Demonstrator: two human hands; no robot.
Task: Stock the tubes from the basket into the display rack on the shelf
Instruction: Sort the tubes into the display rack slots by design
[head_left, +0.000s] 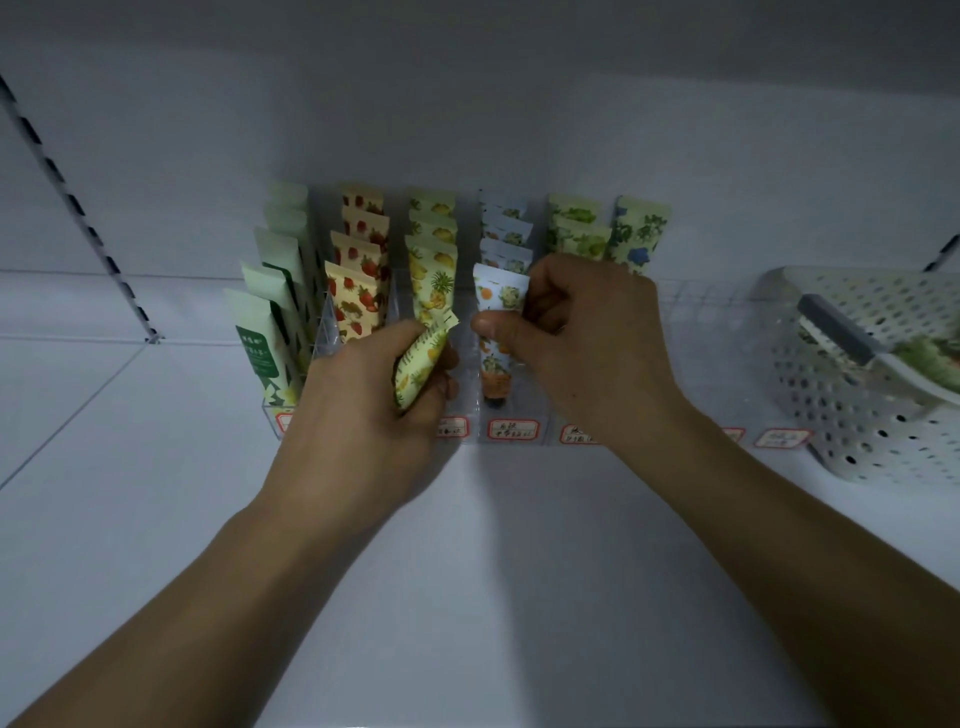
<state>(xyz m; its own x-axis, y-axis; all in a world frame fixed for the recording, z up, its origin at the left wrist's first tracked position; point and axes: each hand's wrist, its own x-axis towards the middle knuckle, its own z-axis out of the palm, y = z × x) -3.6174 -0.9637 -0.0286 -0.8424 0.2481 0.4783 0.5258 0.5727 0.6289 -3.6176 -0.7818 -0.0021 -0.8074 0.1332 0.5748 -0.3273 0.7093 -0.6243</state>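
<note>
A clear acrylic display rack (511, 415) stands on the white shelf, its lanes holding rows of upright printed tubes. My left hand (363, 405) grips a yellow pineapple-print tube (421, 364), tilted, in front of the yellow lane. My right hand (587, 338) pinches a white tube with orange fruit print (496, 332) that stands cap-down in the lane to the right. A white perforated basket (862, 415) sits at the far right with tubes partly visible inside.
Red-bordered price labels (513, 429) line the rack's front edge. Green tubes (265, 332) fill the leftmost lane, strawberry tubes (356, 301) the one beside it. A slotted shelf upright (78, 208) runs along the left wall. The rack's right lanes near the basket look unfilled.
</note>
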